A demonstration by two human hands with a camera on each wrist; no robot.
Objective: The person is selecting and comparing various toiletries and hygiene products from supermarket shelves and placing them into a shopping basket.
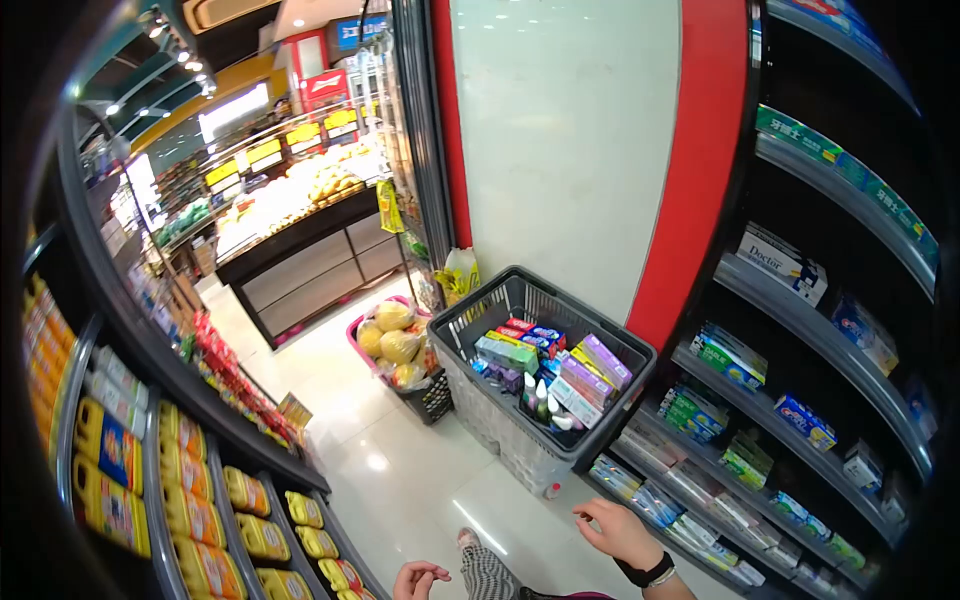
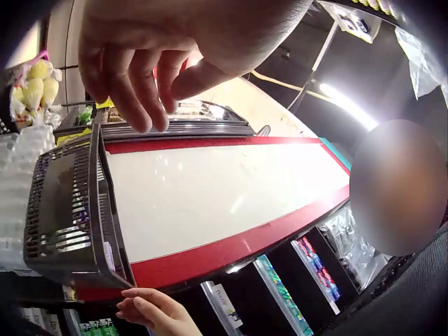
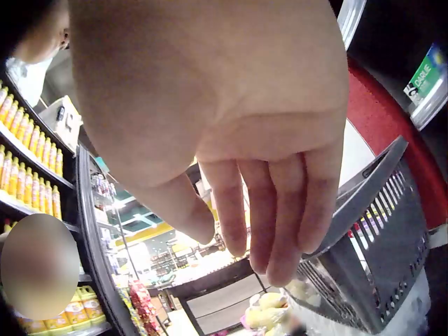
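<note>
A grey plastic basket (image 1: 640, 350) stands on a stack of clear plastic-wrapped goods (image 1: 530, 470). Boxes of toothpaste (image 1: 585, 375) in purple, red, blue and green lie jumbled inside it, beside a few white-capped dark bottles (image 1: 541, 398). My right hand (image 1: 617, 532), with a dark band at the wrist, hovers in front of the basket's near corner and holds nothing; its fingers hang loosely in the right wrist view. Lower and to the left, my left hand (image 1: 418, 580) is likewise bare, fingers relaxed and slightly bent in the left wrist view.
Shelves of toothpaste boxes (image 1: 735, 355) curve along the right. On the left, a rack carries yellow oil jugs (image 1: 195, 500). Behind the grey basket, a second basket holds bagged yellow fruit (image 1: 398, 345). A white panel (image 1: 570, 150) framed in red rises behind.
</note>
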